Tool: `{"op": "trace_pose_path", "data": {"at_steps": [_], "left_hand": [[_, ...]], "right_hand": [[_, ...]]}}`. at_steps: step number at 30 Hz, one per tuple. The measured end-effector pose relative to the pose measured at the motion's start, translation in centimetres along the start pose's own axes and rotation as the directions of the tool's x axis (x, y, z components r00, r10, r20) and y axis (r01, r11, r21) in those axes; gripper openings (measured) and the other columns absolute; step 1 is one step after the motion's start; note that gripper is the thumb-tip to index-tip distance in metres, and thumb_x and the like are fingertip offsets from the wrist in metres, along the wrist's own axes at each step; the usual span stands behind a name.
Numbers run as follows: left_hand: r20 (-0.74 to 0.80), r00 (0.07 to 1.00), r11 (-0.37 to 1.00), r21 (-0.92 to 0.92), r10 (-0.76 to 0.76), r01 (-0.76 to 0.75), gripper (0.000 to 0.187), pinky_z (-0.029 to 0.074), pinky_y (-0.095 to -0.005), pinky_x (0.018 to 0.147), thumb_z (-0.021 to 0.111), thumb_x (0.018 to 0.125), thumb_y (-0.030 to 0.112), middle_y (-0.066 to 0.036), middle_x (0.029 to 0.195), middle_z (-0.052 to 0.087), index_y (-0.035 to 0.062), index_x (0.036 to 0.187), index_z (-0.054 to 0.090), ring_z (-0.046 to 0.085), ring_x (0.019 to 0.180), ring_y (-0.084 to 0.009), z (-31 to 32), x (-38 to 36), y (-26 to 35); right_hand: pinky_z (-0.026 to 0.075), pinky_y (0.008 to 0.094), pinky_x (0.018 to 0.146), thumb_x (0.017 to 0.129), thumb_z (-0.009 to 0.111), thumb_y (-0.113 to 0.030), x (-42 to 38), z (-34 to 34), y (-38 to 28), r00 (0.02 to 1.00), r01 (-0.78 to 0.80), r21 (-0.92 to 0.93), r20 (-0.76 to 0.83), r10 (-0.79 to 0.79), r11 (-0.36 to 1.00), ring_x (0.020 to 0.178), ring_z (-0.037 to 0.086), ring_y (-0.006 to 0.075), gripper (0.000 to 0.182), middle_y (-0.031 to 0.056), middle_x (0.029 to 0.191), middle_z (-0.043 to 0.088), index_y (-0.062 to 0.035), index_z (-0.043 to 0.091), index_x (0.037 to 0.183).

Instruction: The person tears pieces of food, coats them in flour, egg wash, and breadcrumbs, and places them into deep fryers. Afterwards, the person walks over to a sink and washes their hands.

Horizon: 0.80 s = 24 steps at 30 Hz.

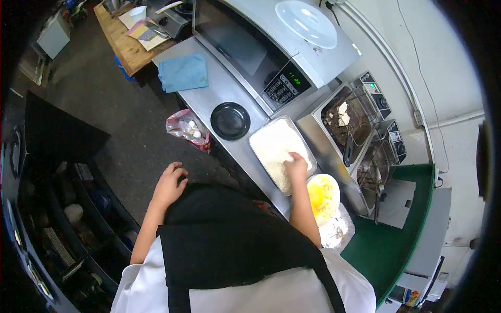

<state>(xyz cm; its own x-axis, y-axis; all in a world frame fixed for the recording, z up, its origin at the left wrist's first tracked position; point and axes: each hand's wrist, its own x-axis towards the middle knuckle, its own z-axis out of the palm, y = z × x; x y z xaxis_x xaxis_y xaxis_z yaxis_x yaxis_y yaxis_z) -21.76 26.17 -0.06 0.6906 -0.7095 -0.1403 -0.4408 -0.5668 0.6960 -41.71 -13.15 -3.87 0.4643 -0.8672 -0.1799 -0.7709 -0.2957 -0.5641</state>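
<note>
My right hand point(296, 168) reaches into a tray of pale crumbs point(274, 143) on the steel counter. Its fingers point down and touch the crumbs; what they hold, if anything, is hidden. Beside that wrist sits a white bowl with yellow beaten egg point(323, 197). Below the bowl is a tray with white powder point(336, 229). My left hand point(171, 182) hangs over the floor to the left of the counter, fingers loosely curled and apart, holding nothing. An empty black plate point(230, 121) lies on the counter left of the crumb tray.
A microwave point(255, 57) stands behind the counter, with a white lid point(306, 23) on top. Fryers point(347, 122) with baskets are at the right. A blue cloth point(182, 72) lies at the counter's far end. A bag with eggshells point(189, 129) hangs beside the counter.
</note>
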Motion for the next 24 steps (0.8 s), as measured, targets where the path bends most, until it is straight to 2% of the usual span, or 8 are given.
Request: {"op": "trace_pose_path", "data": {"at_steps": [4, 7, 11, 14, 15, 18, 19, 24], "left_hand": [[-0.008, 1.000, 1.000, 0.002, 0.010, -0.010, 0.021, 0.044, -0.0433, 0.101, 0.067, 0.082, 0.010, -0.017, 0.133, 0.052, 0.0050, 0.102, 0.063, 0.052, 0.121, -0.0376, -0.1, 0.2, 0.5], [-0.009, 1.000, 0.999, 0.025, 0.021, -0.020, 0.021, 0.044, -0.0432, 0.101, 0.067, 0.082, 0.010, -0.017, 0.133, 0.052, 0.0054, 0.102, 0.064, 0.052, 0.122, -0.0377, 0.1, 0.1, 0.3], [-0.030, 1.000, 1.000, 0.012, -0.002, 0.003, 0.021, 0.044, -0.0429, 0.101, 0.067, 0.082, 0.010, -0.017, 0.132, 0.052, 0.0049, 0.102, 0.064, 0.052, 0.121, -0.0380, -0.2, -0.2, 0.4], [-0.040, 0.999, 0.999, -0.017, -0.031, 0.030, 0.021, 0.044, -0.0429, 0.101, 0.067, 0.081, 0.009, -0.018, 0.131, 0.052, 0.0042, 0.102, 0.063, 0.052, 0.121, -0.0384, -0.1, -0.7, -0.1], [-0.043, 0.999, 0.999, -0.014, -0.031, 0.031, 0.021, 0.044, -0.0430, 0.101, 0.067, 0.081, 0.009, -0.018, 0.131, 0.052, 0.0040, 0.102, 0.063, 0.052, 0.121, -0.0386, -0.1, -0.9, -0.3], [-0.067, 0.997, 0.999, -0.039, -0.035, 0.032, 0.021, 0.044, -0.0430, 0.101, 0.067, 0.081, 0.008, -0.018, 0.132, 0.052, 0.0038, 0.102, 0.063, 0.052, 0.121, -0.0393, -0.3, -0.9, -0.9], [-0.073, 0.997, 0.998, -0.052, -0.037, 0.034, 0.021, 0.044, -0.0430, 0.101, 0.067, 0.082, 0.008, -0.018, 0.132, 0.052, 0.0038, 0.102, 0.063, 0.052, 0.120, -0.0395, -0.4, -1.1, -1.2], [-0.053, 0.997, 0.998, -0.040, -0.049, 0.047, 0.023, 0.044, -0.0432, 0.100, 0.068, 0.082, 0.009, -0.018, 0.132, 0.052, 0.0034, 0.103, 0.063, 0.052, 0.120, -0.0384, -0.5, -0.9, -2.2]], "right_hand": [[0.052, 0.0367, 0.088, 0.069, 0.070, -0.009, 2.4, -2.8, -4.2, 0.987, 0.162, 0.020, 0.019, -0.163, 0.987, 0.094, 0.069, 0.0334, 0.038, 0.0207, 0.099, 0.071, -0.0063, 0.072, 0.107], [0.051, 0.0368, 0.091, 0.070, 0.067, -0.006, 5.0, 0.9, -3.0, 0.950, 0.311, -0.090, 0.011, -0.311, 0.946, 0.097, 0.068, 0.0337, 0.038, 0.0204, 0.103, 0.070, -0.0066, 0.072, 0.107], [0.050, 0.0372, 0.092, 0.068, 0.065, -0.001, 6.3, 0.2, -4.6, 0.938, 0.346, -0.116, 0.073, -0.339, 0.931, 0.100, 0.066, 0.0353, 0.040, 0.0210, 0.105, 0.069, -0.0058, 0.072, 0.107], [0.053, 0.0363, 0.086, 0.068, 0.067, -0.002, 7.7, 1.2, -3.0, 0.943, 0.319, -0.116, 0.135, -0.303, 0.941, 0.093, 0.070, 0.0302, 0.045, 0.0205, 0.099, 0.071, -0.0080, 0.071, 0.112], [0.050, 0.0381, 0.094, 0.067, 0.066, -0.002, 5.8, -0.8, -5.9, 0.964, 0.238, -0.108, 0.144, -0.222, 0.965, 0.102, 0.066, 0.0348, 0.042, 0.0217, 0.107, 0.068, -0.0064, 0.071, 0.109], [0.049, 0.0400, 0.095, 0.068, 0.068, -0.004, 5.6, -1.2, -5.1, 0.975, 0.215, -0.148, 0.092, -0.203, 0.965, 0.104, 0.064, 0.0360, 0.045, 0.0229, 0.110, 0.067, -0.0076, 0.070, 0.112], [0.048, 0.0412, 0.097, 0.067, 0.071, -0.006, 5.0, -1.0, -4.5, 0.954, 0.297, -0.267, 0.116, -0.275, 0.917, 0.109, 0.061, 0.0369, 0.050, 0.0243, 0.114, 0.063, -0.0094, 0.068, 0.117], [0.046, 0.0408, 0.100, 0.065, 0.076, -0.011, 3.6, -0.7, -5.0, 0.972, 0.230, -0.378, 0.132, -0.194, 0.897, 0.116, 0.056, 0.0359, 0.064, 0.0237, 0.123, 0.057, -0.0096, 0.060, 0.127]]}}
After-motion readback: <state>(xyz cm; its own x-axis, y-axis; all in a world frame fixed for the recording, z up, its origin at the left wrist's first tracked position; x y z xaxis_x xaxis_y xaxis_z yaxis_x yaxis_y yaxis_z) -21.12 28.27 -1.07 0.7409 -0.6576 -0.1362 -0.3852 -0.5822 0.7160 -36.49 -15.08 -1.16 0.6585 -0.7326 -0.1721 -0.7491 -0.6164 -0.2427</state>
